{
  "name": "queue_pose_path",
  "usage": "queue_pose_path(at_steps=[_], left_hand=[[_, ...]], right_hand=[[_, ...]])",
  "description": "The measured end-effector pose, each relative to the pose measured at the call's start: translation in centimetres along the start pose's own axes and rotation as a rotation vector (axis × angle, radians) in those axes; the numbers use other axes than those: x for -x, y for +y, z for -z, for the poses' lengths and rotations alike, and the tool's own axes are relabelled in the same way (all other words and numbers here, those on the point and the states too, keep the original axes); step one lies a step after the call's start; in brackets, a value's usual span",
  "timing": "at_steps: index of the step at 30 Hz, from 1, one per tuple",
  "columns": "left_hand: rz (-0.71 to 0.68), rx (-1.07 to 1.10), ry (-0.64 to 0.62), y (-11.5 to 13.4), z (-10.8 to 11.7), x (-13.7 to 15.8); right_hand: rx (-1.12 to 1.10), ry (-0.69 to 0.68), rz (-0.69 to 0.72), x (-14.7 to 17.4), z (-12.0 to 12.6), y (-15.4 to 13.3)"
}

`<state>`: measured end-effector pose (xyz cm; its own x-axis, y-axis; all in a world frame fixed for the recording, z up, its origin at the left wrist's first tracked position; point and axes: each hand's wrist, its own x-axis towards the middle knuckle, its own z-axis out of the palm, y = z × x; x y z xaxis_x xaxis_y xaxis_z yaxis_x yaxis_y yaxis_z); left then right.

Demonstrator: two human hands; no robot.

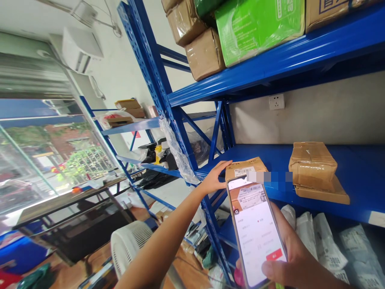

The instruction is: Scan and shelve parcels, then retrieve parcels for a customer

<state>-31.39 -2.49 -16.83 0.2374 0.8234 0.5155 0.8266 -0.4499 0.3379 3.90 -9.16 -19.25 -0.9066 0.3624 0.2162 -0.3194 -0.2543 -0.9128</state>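
My right hand (285, 245) grips a smartphone (258, 237) upright, its thumb over the lower part of the screen near a red button. The screen shows a camera picture of a label above lines of text. Just behind the phone is a small cardboard box (258, 163) with a white barcode label and handwriting on it. My left hand (215, 176) holds this box at its left end, fingers at the back and thumb in front. The phone hides the box's lower front.
Two stacked cardboard parcels (314, 164) sit to the right on the blue shelf (361, 172). Above, another shelf bears a green box (261, 28) and brown cartons. Bagged parcels (327, 241) fill the level below. A white fan (129, 245) stands at lower left, near a table (69, 200).
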Motion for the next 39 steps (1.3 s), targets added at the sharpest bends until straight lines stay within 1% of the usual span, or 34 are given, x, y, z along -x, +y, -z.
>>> queue_pose_path(at_steps=[6,9,15,20,24,30,35,39], left_hand=[[-0.023,-0.027,0.01,0.3,0.3,0.0],[-0.011,-0.039,0.014,0.3,0.4,-0.1],[-0.02,-0.048,0.032,0.1,0.5,-0.2],[-0.016,-0.052,0.022,0.3,0.6,-0.3],[-0.002,-0.055,0.029,0.6,0.6,-0.2],[-0.046,-0.096,0.051,0.7,0.7,-0.1],[-0.063,-0.124,0.058,0.8,0.9,0.0],[-0.076,-0.139,0.062,0.9,0.9,0.0]], right_hand=[[-0.049,0.004,0.059,-0.1,0.0,0.6],[-0.067,0.014,0.053,0.0,0.0,0.5],[-0.054,-0.021,0.083,0.2,-0.1,0.1],[-0.04,0.006,0.035,0.3,-0.1,0.0],[-0.036,0.011,0.043,0.3,0.1,0.4],[-0.026,-0.001,0.032,0.2,0.5,1.0],[-0.019,-0.001,0.064,0.1,0.4,0.9],[-0.023,-0.003,0.027,0.3,0.3,0.6]])
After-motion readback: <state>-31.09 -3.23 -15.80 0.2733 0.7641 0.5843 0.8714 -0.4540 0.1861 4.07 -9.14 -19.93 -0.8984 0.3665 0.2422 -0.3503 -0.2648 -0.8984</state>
